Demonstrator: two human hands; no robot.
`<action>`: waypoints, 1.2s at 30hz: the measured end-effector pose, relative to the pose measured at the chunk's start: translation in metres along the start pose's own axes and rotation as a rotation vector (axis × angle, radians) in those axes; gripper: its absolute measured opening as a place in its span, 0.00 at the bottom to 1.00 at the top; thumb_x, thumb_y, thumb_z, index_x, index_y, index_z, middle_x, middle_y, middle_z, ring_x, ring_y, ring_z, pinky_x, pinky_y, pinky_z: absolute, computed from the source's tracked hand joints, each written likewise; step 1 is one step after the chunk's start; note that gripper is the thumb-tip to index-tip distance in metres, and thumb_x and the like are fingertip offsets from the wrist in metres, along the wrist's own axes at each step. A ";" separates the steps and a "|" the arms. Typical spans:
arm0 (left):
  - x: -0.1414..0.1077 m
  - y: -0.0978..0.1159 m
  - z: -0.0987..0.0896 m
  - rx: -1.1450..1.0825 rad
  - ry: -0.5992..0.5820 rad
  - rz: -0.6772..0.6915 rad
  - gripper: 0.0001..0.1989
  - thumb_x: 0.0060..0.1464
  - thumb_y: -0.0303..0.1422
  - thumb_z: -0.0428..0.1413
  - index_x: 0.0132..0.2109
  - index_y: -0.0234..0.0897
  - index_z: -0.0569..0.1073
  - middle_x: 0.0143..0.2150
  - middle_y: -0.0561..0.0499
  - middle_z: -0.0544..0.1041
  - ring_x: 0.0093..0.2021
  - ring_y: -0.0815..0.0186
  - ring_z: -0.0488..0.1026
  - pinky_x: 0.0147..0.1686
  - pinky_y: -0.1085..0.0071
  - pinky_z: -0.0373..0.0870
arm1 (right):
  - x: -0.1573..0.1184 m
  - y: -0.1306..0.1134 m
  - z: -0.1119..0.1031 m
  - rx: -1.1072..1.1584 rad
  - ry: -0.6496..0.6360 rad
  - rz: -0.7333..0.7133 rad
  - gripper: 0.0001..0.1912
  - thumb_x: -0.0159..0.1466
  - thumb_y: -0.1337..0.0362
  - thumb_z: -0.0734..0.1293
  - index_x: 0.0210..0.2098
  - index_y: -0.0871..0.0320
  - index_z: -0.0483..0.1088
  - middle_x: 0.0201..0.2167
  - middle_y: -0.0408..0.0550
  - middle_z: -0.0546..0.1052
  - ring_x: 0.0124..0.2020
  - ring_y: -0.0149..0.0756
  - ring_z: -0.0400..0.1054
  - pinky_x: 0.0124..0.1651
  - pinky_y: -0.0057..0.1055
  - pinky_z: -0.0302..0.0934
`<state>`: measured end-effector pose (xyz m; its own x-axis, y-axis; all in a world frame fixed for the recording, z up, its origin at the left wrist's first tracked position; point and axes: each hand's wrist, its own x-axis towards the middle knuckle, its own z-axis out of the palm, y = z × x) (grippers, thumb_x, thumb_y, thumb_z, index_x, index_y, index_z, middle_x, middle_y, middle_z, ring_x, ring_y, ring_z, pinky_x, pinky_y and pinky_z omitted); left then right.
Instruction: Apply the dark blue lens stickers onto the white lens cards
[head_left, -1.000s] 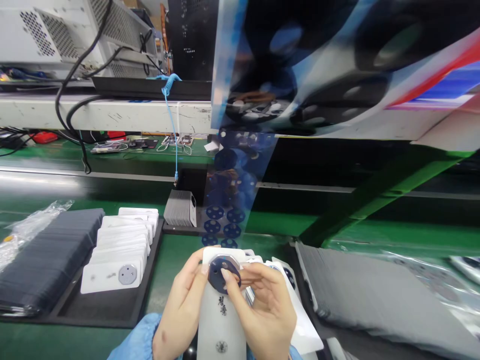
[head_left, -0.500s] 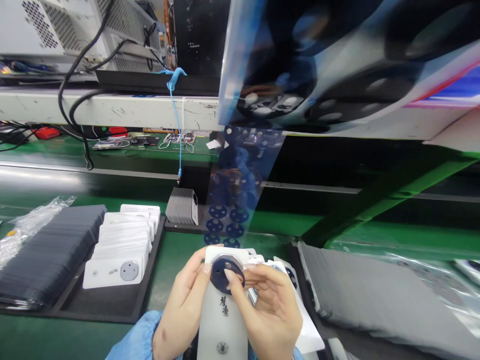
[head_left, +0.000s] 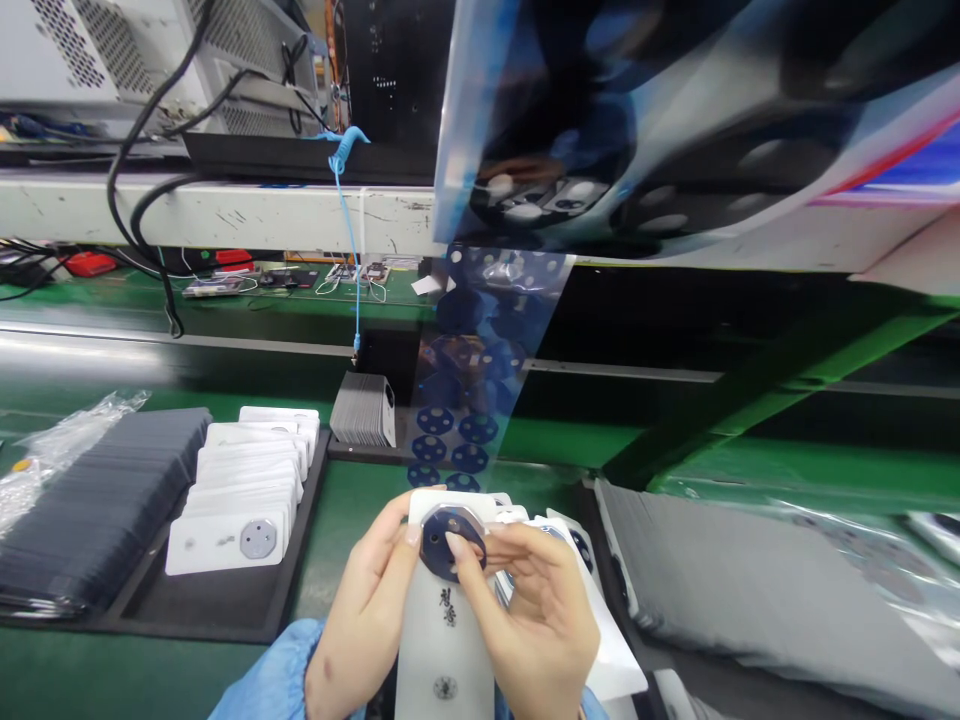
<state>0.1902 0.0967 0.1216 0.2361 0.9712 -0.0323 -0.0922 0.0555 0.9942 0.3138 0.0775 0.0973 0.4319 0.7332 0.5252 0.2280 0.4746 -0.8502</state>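
A white phone back cover (head_left: 444,650) with dark lettering and a round emblem stands lengthwise before me. My left hand (head_left: 367,605) grips its upper left edge, thumb beside the camera ring. Over the octagonal metal ring (head_left: 474,517) lies a dark round lens disc (head_left: 439,545) with small holes. The thumb and fingers of my right hand (head_left: 536,615) pinch the disc at its right side. Whether the disc sits fully flat in the ring I cannot tell. Behind my right hand lie more white covers and a white sheet (head_left: 619,650), partly hidden.
White covers (head_left: 247,470) overlap in a black tray (head_left: 202,610) at left, beside dark stacked sheets (head_left: 112,500). A film strip of dark discs (head_left: 457,430) hangs ahead. Grey stacked pieces (head_left: 750,580) fill the right side. A blue coiled cord (head_left: 347,230) dangles from the shelf.
The lens disc has shifted slightly up and left and lies closer within the metal ring. My right hand moved slightly with it; my left hand's grip is the same.
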 end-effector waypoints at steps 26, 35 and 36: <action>-0.001 0.005 0.002 -0.102 0.000 -0.053 0.16 0.65 0.37 0.49 0.57 0.42 0.70 0.55 0.50 0.77 0.56 0.60 0.72 0.54 0.72 0.68 | -0.002 0.000 0.000 0.007 -0.013 -0.077 0.19 0.58 0.78 0.70 0.46 0.54 0.69 0.32 0.40 0.75 0.28 0.27 0.71 0.30 0.21 0.71; -0.001 -0.002 0.000 -0.086 0.022 -0.027 0.14 0.64 0.38 0.50 0.54 0.42 0.72 0.55 0.50 0.77 0.53 0.60 0.73 0.53 0.71 0.67 | -0.008 0.008 -0.001 -0.003 -0.005 -0.254 0.22 0.55 0.84 0.69 0.46 0.58 0.68 0.33 0.42 0.75 0.31 0.30 0.71 0.33 0.26 0.70; -0.001 -0.002 0.000 -0.088 0.022 -0.027 0.15 0.64 0.38 0.50 0.54 0.42 0.72 0.55 0.49 0.77 0.52 0.60 0.74 0.53 0.71 0.67 | -0.008 0.008 -0.001 -0.009 -0.001 -0.253 0.22 0.55 0.84 0.69 0.45 0.58 0.68 0.33 0.42 0.75 0.31 0.30 0.71 0.33 0.26 0.70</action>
<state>0.1899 0.0956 0.1192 0.2189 0.9738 -0.0619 -0.1712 0.1008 0.9801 0.3126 0.0750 0.0862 0.3593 0.5923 0.7212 0.3362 0.6388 -0.6921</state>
